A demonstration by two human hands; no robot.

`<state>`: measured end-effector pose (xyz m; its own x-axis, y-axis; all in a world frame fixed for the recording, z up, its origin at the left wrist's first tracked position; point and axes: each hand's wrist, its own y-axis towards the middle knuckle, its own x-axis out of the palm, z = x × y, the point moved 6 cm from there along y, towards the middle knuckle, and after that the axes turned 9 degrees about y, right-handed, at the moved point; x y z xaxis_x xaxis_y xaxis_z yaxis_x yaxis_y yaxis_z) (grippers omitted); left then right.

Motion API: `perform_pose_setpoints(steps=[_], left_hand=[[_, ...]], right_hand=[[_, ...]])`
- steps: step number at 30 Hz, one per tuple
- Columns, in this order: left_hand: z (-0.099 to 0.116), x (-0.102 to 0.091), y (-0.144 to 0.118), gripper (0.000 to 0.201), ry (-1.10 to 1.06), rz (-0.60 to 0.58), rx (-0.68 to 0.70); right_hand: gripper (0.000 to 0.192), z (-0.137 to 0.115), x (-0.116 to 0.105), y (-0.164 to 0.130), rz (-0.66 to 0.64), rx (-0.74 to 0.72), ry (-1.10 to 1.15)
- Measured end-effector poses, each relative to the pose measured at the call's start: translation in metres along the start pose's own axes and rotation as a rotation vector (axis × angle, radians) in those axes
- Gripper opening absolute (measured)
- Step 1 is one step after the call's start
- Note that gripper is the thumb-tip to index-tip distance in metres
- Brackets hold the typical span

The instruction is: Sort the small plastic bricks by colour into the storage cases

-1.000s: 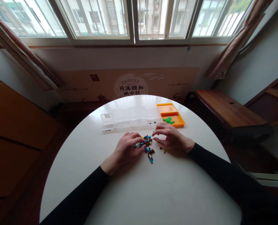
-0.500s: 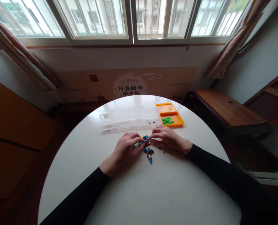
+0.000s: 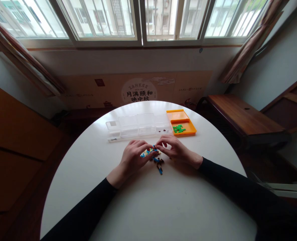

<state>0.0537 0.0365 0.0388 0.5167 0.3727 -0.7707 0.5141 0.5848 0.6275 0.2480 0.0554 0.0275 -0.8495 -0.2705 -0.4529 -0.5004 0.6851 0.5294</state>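
A small pile of toy building bricks (image 3: 156, 160), blue, brown and yellow, lies on the white round table (image 3: 148, 201) between my hands. My left hand (image 3: 135, 155) curves around the pile's left side, its thumb and forefinger apart over the bricks. From the right, my right hand (image 3: 173, 148) reaches to the top of the pile with thumb and forefinger pinched together. Something small and dark shows at those fingertips, too tiny to make out. Part of the pile is hidden under the left fingers.
Behind the hands lies a clear plastic compartment box (image 3: 129, 130) with its lids raised and a few dark bits inside. Beside it, an orange box (image 3: 192, 129) holds bright green bricks (image 3: 179, 128). A wooden bench (image 3: 238, 110) stands beyond the table at right.
My right hand has shifted slightly left, and its thumb and forefinger have come together above the pile. My left hand has barely moved; its fingers have lifted a little.
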Motion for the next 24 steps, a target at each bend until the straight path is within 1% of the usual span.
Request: perform_pose_setpoints(steps=[5,8,13,17,20,24], left_hand=[[0.004,-0.004,0.002,0.015,0.025,0.044,0.032],[0.006,-0.005,0.003,0.016,0.029,0.050,0.059],[0.006,-0.007,0.003,0.014,0.039,0.070,0.059],[0.004,-0.005,0.001,0.009,0.035,0.073,0.063],[0.000,-0.004,-0.001,0.007,0.013,0.078,0.043],[-0.005,-0.001,-0.003,0.006,-0.011,0.055,0.006]], right_hand=[[0.018,0.000,0.003,0.002,-0.037,-0.001,0.046],[0.018,0.001,0.003,0.002,-0.035,0.011,0.039],[0.019,0.003,0.003,0.001,-0.037,0.020,0.049],[0.020,0.004,0.003,0.000,-0.021,0.036,0.043],[0.016,0.005,0.002,0.000,0.008,0.052,0.011],[0.012,0.003,-0.001,0.000,0.055,0.011,-0.038]])
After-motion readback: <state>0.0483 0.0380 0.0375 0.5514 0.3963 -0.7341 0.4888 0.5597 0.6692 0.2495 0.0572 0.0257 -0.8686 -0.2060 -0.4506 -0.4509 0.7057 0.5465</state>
